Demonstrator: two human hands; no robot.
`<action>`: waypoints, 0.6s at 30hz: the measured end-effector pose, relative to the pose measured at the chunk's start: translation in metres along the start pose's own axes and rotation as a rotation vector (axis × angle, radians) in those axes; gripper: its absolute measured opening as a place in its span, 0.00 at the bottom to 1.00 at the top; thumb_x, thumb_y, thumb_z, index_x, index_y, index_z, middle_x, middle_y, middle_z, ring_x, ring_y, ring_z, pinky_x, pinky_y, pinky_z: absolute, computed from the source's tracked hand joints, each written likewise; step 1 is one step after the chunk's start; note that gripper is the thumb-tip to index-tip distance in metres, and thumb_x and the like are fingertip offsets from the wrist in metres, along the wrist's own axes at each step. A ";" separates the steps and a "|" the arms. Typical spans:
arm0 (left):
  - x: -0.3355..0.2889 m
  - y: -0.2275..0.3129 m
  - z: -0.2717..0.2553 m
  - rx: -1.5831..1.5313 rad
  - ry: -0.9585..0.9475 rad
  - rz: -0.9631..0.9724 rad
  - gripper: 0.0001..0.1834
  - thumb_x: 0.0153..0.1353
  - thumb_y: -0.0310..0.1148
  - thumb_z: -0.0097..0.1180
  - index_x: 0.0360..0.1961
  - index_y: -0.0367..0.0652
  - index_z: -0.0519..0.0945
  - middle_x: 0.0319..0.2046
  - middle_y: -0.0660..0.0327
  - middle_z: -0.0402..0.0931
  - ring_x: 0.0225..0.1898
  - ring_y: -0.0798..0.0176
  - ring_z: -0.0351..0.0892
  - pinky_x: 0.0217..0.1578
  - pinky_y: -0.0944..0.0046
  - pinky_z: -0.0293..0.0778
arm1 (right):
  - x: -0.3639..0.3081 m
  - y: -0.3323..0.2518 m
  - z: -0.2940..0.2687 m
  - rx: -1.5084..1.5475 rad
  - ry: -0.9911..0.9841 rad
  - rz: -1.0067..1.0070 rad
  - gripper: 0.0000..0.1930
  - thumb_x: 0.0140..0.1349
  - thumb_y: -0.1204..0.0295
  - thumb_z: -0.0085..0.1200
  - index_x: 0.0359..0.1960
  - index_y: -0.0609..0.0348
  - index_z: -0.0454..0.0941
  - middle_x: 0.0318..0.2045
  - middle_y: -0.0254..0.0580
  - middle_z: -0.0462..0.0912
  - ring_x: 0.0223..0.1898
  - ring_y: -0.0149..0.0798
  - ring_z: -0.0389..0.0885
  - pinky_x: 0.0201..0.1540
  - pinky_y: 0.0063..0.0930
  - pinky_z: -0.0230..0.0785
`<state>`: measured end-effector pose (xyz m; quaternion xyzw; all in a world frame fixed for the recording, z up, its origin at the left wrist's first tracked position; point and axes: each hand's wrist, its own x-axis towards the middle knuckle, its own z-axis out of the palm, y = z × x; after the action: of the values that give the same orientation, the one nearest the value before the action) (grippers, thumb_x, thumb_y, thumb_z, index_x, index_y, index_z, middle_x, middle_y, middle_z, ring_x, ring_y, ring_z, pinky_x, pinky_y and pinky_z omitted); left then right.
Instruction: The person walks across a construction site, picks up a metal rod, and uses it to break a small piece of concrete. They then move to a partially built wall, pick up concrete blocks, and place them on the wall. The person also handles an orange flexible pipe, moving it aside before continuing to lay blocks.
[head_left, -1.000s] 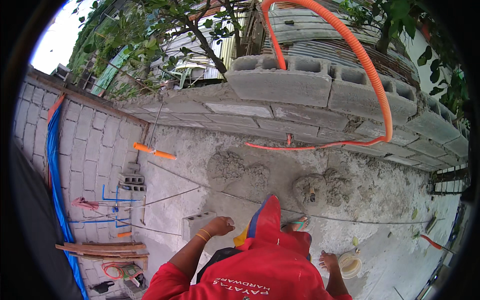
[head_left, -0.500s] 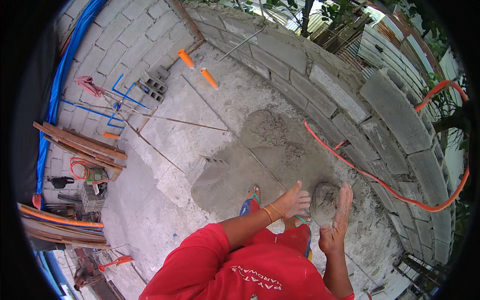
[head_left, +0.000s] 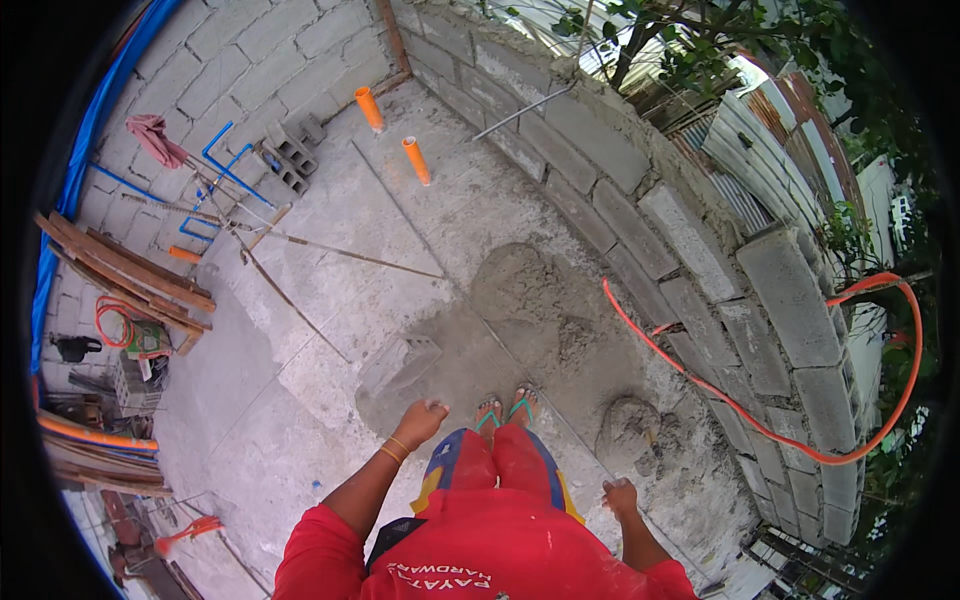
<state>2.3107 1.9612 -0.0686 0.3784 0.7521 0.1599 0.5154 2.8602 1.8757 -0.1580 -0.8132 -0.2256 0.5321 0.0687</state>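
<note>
My left hand, with a yellow band at the wrist, hangs over the floor left of my legs, its fingers curled in and nothing seen in them. On the other side, my right hand hangs low with bent fingers, also with nothing visible in it. Nearest to it is a small mound of wet mortar with a small yellowish thing in it, too small to name. A larger mortar heap spreads ahead of my feet. Left of that, a grey concrete block rests on the damp floor.
A hollow-block wall curves along the right, with an orange hose draped over it. Two orange pipes stand up from the floor far ahead. Wooden planks, blue pipes and thin rods are at the left.
My hands, spread and raised near each other before, have dropped apart to either side with fingers curled. My feet now stand side by side, and the view has shifted.
</note>
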 end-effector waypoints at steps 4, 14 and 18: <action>-0.030 -0.083 -0.009 0.254 -0.117 -0.059 0.28 0.66 0.51 0.58 0.54 0.37 0.83 0.53 0.42 0.83 0.56 0.41 0.82 0.57 0.51 0.77 | 0.042 -0.097 0.111 -0.160 -0.157 -0.216 0.15 0.67 0.66 0.62 0.36 0.64 0.71 0.26 0.49 0.80 0.22 0.41 0.81 0.22 0.38 0.76; -0.093 -0.285 -0.089 0.003 -0.033 -0.542 0.25 0.70 0.41 0.59 0.58 0.30 0.79 0.46 0.53 0.85 0.47 0.62 0.84 0.51 0.62 0.78 | 0.090 -0.330 0.528 -0.109 -0.622 -0.371 0.24 0.69 0.49 0.59 0.40 0.63 0.84 0.32 0.45 0.87 0.31 0.37 0.84 0.37 0.34 0.75; -0.111 -0.356 -0.153 -0.181 0.048 -0.690 0.24 0.70 0.39 0.60 0.59 0.30 0.79 0.45 0.53 0.85 0.44 0.60 0.86 0.48 0.62 0.79 | 0.110 -0.381 0.677 -0.421 -0.347 -0.552 0.26 0.69 0.48 0.58 0.45 0.65 0.83 0.40 0.55 0.87 0.43 0.56 0.85 0.46 0.45 0.76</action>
<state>2.0499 1.6661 -0.1568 0.0513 0.8303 0.0514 0.5525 2.1780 2.1762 -0.4029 -0.6161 -0.5486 0.5653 0.0018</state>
